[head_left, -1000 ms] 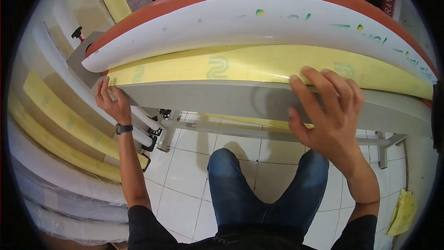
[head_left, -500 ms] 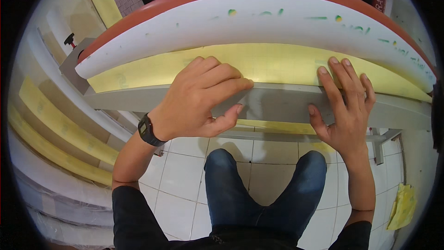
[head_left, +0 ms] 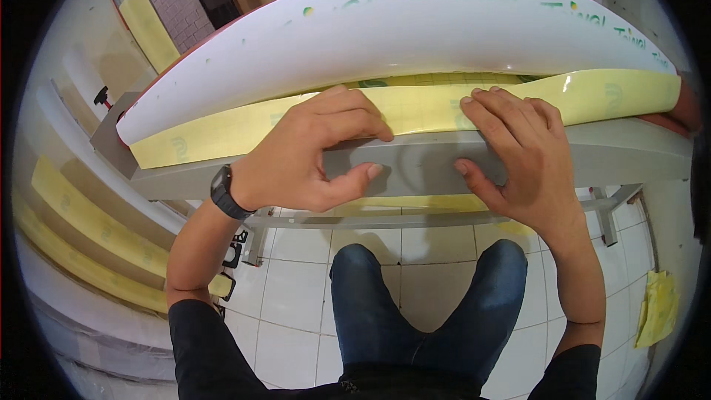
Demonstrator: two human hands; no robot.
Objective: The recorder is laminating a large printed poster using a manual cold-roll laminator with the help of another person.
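Note:
A white sheet with repeated green markings curves across the top, with red material showing at its ends. In front of it lies a long yellow paper strip along a grey beam, wavy along its back edge. My left hand touches the strip's front edge left of centre with curved fingertips, thumb apart over the beam. My right hand rests its outstretched fingertips on the strip just right of centre, thumb against or over the beam. I cannot tell exactly what lies beneath the strip.
Long white rolls and yellow strips line the left wall, above plastic-wrapped rolls. The beam's metal legs stand on white tiles around my knees. Yellow scraps lie at right; assorted items line the back.
My left hand has moved right from the strip's left end to near centre. My right hand has shifted slightly. The white sheet now covers more red, and the strip's right part sits higher and wavier.

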